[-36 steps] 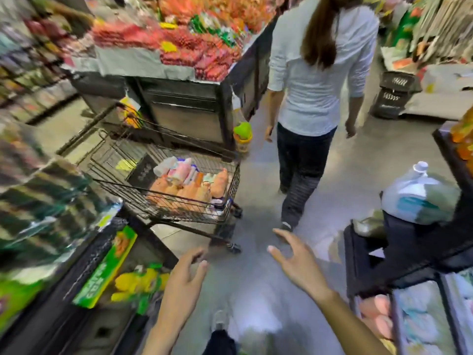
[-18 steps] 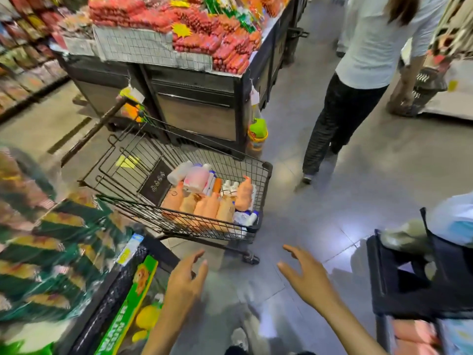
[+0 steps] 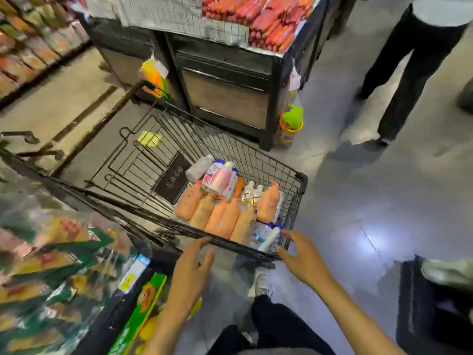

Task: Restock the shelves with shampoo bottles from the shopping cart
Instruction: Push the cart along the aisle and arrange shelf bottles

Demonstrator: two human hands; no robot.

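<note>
A black wire shopping cart point(image 3: 294, 198) stands on the floor just ahead of me. Several orange shampoo bottles point(image 3: 222, 217) lie side by side in its near end, with pink and white bottles point(image 3: 220, 176) behind them and white-and-blue bottles point(image 3: 266, 235) at the near corner. My left hand point(image 3: 192, 272) reaches toward the cart's near rim, fingers straight, holding nothing. My right hand point(image 3: 299, 254) is at the cart's near right corner with fingers spread and slightly bent, its fingertips at the rim wire.
A dark display stand point(image 3: 225, 80) topped with red packets stands right behind the cart. A person in black trousers point(image 3: 407, 70) walks at the upper right. Blurred snack shelves point(image 3: 51, 265) fill the left; a black rack point(image 3: 435, 303) sits at the lower right.
My view has closed in on the cart and tilted down. Both hands have moved forward from mid-air to the cart's near rim. The person has walked further off to the right.
</note>
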